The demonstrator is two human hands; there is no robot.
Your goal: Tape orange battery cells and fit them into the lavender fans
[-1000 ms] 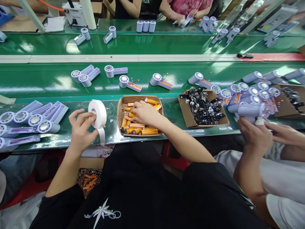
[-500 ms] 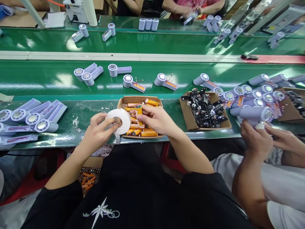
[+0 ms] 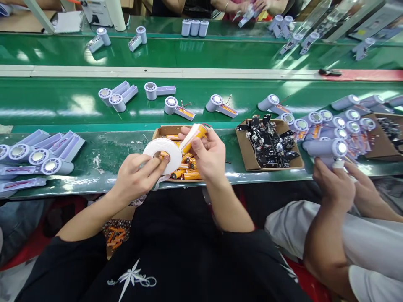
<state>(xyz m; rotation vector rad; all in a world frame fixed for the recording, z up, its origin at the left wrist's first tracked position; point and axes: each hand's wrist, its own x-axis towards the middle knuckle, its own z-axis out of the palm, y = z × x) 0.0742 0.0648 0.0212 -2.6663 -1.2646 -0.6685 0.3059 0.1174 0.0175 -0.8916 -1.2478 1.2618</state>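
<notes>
My left hand [image 3: 140,171] is closed on a roll of white tape [image 3: 160,147], its fingers through the core. A strip of the tape runs from the roll onto an orange battery [image 3: 195,133]. That battery is pinched in my right hand [image 3: 209,153], tilted, with thin wires at its upper end. Below both hands sits a cardboard box [image 3: 156,133] of similar orange batteries [image 3: 188,175], partly hidden by the roll and my hands.
Lilac handheld fan bodies lie at left [image 3: 52,161] and on the green conveyor [image 3: 118,102]. Right of my hands, a cardboard box [image 3: 297,161] holds black circuit boards [image 3: 269,140]. A co-worker's hands [image 3: 335,182] hold a fan body [image 3: 327,147]. A carton with orange pieces [image 3: 116,235] stands below the bench.
My right hand has turned and lifted the battery up and to the right. The tape roll has shifted right, and a strip now stretches between roll and battery.
</notes>
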